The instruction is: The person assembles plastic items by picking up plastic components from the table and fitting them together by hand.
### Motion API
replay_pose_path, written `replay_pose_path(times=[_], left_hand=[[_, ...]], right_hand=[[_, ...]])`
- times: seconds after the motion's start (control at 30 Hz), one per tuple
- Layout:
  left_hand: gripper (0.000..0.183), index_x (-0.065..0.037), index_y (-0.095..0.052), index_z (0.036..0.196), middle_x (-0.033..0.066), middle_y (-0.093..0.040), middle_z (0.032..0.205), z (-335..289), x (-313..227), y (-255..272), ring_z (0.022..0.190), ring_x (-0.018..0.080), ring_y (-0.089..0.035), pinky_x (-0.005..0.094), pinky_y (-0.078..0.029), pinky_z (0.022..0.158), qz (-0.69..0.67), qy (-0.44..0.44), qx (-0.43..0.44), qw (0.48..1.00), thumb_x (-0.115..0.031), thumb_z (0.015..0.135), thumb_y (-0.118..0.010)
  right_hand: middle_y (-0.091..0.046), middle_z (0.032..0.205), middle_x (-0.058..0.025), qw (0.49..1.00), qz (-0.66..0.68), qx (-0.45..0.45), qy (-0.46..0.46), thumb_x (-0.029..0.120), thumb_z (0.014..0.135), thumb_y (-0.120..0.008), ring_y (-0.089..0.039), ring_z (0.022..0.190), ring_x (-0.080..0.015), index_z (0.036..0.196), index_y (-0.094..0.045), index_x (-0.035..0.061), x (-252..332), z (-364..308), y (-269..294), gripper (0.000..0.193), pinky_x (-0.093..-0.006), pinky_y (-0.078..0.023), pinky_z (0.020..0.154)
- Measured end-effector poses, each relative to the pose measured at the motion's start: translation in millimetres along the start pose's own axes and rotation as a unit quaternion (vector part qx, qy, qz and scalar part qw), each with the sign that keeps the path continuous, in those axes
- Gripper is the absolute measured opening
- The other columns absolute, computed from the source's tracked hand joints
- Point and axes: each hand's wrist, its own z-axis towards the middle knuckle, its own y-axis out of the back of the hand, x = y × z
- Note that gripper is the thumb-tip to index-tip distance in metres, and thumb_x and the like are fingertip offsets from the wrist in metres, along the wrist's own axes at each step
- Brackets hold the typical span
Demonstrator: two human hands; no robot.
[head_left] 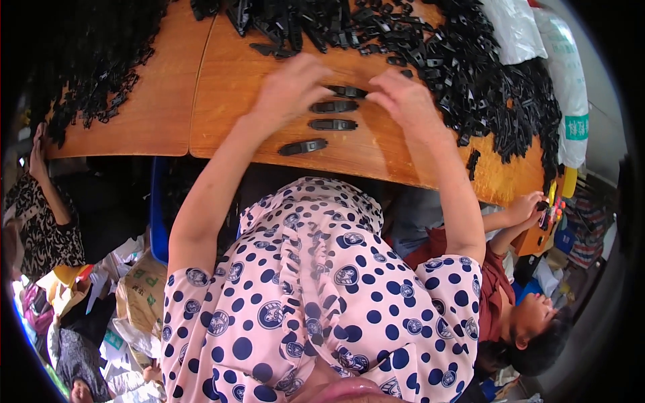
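Note:
Several black, elongated plastic pieces lie crosswise in a short column on the wooden table. At its far end, the farthest black plastic piece (347, 92) sits between my two hands. My right hand (402, 99) has its fingers drawn together at the right end of that piece. Over the left end is my left hand (293, 82), its fingers bent and smeared by motion, so its grip is unclear. Closer to me come a second piece (334, 107), a third piece (332, 125) and a slightly tilted nearest piece (303, 146).
Heaps of loose black parts cover the table's far side (289, 23), right side (497, 87) and far left (101, 80). White plastic sacks (566, 87) stand beyond the right edge. A co-worker (510, 302) in red handles something at the right; another person's hand (38, 158) touches the left table edge.

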Motion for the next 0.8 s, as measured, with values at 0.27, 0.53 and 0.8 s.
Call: replay_pose_path(times=[0.27,0.53,0.8], left_hand=[[0.028,-0.011,-0.064,0.112,0.0062,-0.063,0.112,-10.1,49.3,51.2,0.101,0.0284,-0.063,0.0388,-0.054,0.081,0.190,0.135,0.054,0.971,-0.020,0.087,-0.073],[0.026,-0.010,-0.060,0.106,0.0044,-0.059,0.104,5.6,12.6,31.4,0.096,0.0262,-0.064,0.0390,-0.053,0.078,0.195,-0.032,0.042,0.979,-0.013,0.084,-0.074],[0.025,-0.009,-0.058,0.107,0.0056,-0.058,0.098,40.8,2.1,-11.1,0.090,0.0262,-0.065,0.0367,-0.054,0.071,0.119,-0.051,0.085,0.988,-0.016,0.088,-0.072]], right_hand=[[-0.060,0.110,-0.0100,0.992,-0.118,0.028,0.046,0.004,0.086,-0.068,-0.064,0.102,-0.0321,0.117,-0.061,0.0050,-52.9,-24.5,11.0,0.032,-0.0401,-0.056,0.081],[-0.062,0.110,-0.0106,0.999,-0.018,0.005,-0.044,0.005,0.089,-0.069,-0.067,0.097,-0.0282,0.114,-0.060,0.0033,-41.0,-37.2,5.8,0.027,-0.0359,-0.057,0.077],[-0.067,0.093,-0.0082,0.967,0.136,-0.155,-0.149,0.009,0.082,-0.076,-0.064,0.086,-0.0288,0.101,-0.064,0.0080,-31.8,-65.8,-27.6,0.023,-0.0388,-0.052,0.075]])
